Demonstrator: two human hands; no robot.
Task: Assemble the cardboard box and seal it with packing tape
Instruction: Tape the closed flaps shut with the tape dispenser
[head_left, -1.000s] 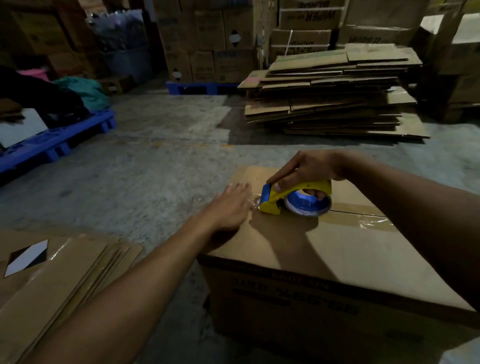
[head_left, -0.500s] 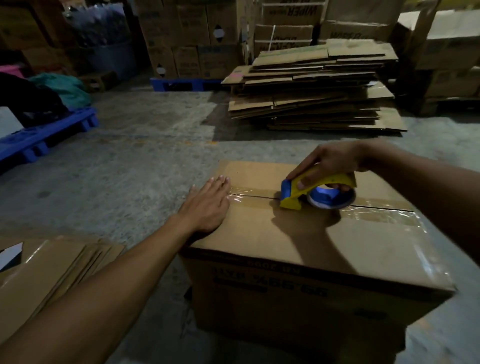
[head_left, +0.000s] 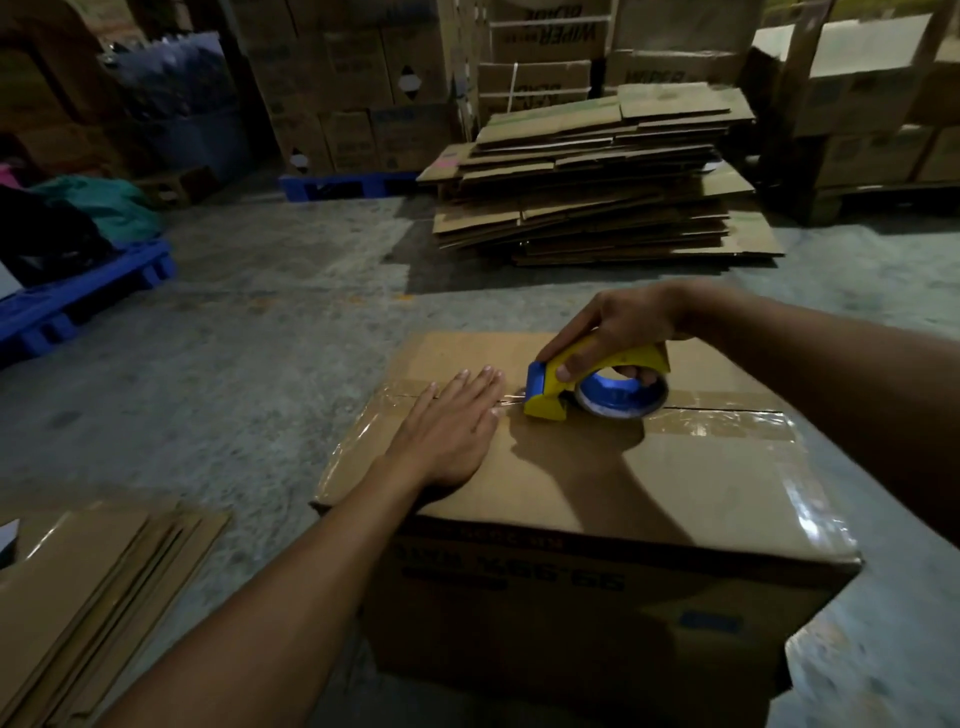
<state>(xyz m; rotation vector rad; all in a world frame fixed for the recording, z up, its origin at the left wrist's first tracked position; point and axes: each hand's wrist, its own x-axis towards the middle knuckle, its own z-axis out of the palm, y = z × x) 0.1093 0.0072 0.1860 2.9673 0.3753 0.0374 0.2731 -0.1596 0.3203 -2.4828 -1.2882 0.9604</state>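
A brown cardboard box (head_left: 623, 499) stands on the concrete floor with its top flaps closed. Clear tape runs along the centre seam, and more tape shines along the right edge. My right hand (head_left: 618, 325) grips a yellow and blue tape dispenser (head_left: 587, 387) that rests on the seam near the middle of the top. My left hand (head_left: 447, 426) lies flat with straight fingers on the taped seam, just left of the dispenser's blue nose.
A tall pile of flattened cartons (head_left: 602, 176) lies on the floor behind the box. More flat cartons (head_left: 88, 597) sit at my lower left. A blue pallet (head_left: 78, 299) is at the left, and stacked boxes (head_left: 353, 78) line the back.
The dispenser has travelled right along the seam, away from the left edge, leaving tape behind it. My left hand has moved onto the box top and now presses the tape.
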